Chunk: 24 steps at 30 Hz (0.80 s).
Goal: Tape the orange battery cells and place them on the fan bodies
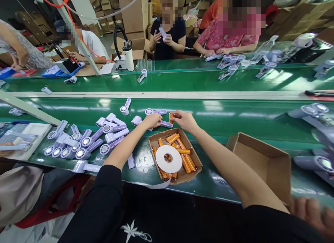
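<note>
My left hand (153,121) is closed on a lilac handheld fan, whose handle (166,124) sticks out to the right of the fingers. Pinched in my right hand (185,120) is an orange battery (171,118), held just above the end of that handle. Another lilac fan (149,111) lies right behind my left hand. Below both hands, a cut-down cardboard box (196,166) contains several orange batteries (184,151). On top of them rests a white roll of tape (161,159), its loose end hanging over the near edge.
Many lilac fans (87,142) are heaped to the left. A second cardboard box (263,163) stands at the right, with more fans (313,110) beyond it. Behind runs a green conveyor (235,114). Across it, co-workers handle fans; another person's hand (310,211) shows at lower right.
</note>
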Each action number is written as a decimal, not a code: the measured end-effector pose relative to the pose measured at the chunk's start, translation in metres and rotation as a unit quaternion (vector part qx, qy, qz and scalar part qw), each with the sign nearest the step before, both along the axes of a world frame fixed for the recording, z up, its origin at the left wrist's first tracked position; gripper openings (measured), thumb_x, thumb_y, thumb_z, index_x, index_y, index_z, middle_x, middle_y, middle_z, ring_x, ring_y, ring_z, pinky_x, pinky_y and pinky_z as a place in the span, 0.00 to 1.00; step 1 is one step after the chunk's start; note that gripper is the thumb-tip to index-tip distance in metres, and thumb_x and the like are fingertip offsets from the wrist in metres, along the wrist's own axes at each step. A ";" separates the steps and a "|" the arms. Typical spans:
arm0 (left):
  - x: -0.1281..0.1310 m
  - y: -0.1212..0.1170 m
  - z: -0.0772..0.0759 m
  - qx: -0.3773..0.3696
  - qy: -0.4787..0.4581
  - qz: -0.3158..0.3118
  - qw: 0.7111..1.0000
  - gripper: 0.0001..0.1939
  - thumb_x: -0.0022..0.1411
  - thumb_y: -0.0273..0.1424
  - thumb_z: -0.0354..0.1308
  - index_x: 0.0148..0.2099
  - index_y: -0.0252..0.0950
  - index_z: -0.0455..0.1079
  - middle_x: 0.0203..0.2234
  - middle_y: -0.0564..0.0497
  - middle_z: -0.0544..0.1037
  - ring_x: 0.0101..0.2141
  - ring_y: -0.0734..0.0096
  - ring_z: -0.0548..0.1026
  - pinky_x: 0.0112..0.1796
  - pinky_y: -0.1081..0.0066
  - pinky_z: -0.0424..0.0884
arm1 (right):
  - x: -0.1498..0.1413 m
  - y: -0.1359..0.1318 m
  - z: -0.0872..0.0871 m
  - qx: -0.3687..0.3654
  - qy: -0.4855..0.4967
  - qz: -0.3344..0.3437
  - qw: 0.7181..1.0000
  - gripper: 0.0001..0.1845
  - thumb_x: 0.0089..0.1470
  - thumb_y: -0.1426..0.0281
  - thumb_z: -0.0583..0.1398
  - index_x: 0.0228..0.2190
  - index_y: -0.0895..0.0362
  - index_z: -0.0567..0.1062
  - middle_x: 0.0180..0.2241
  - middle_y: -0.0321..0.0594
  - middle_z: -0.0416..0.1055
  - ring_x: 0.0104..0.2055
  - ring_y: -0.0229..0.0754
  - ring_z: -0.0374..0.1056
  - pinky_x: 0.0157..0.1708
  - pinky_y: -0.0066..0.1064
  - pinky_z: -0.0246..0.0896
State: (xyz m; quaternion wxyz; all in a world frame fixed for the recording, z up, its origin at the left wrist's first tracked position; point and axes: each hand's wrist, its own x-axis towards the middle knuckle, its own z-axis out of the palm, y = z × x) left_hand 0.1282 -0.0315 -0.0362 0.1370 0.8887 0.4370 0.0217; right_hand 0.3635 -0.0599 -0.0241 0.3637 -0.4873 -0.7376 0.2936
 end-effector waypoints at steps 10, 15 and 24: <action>0.029 -0.003 -0.001 -0.028 0.017 0.059 0.998 0.06 0.61 0.31 0.66 0.38 0.36 0.82 0.41 0.43 0.84 0.46 0.59 0.80 0.49 0.67 0.73 | 0.016 0.023 -0.036 0.004 -0.073 0.051 0.996 0.10 0.53 0.62 0.67 0.37 0.52 0.83 0.33 0.41 0.85 0.37 0.52 0.82 0.39 0.38 0.77; 0.033 -0.005 -0.009 -0.028 -0.033 0.100 0.994 0.11 0.71 0.32 0.57 0.49 0.37 0.79 0.46 0.46 0.83 0.50 0.62 0.78 0.51 0.68 0.72 | 0.027 0.028 -0.033 0.067 -0.252 0.099 0.960 0.15 0.62 0.64 0.62 0.46 0.54 0.83 0.38 0.42 0.86 0.37 0.48 0.82 0.39 0.34 0.74; 0.051 -0.009 -0.022 -0.023 -0.069 0.181 0.981 0.14 0.76 0.29 0.46 0.54 0.31 0.71 0.48 0.38 0.81 0.52 0.55 0.77 0.55 0.61 0.71 | 0.003 0.033 -0.037 0.049 -0.370 0.200 0.906 0.17 0.59 0.63 0.67 0.51 0.42 0.83 0.46 0.39 0.85 0.42 0.48 0.80 0.39 0.31 0.70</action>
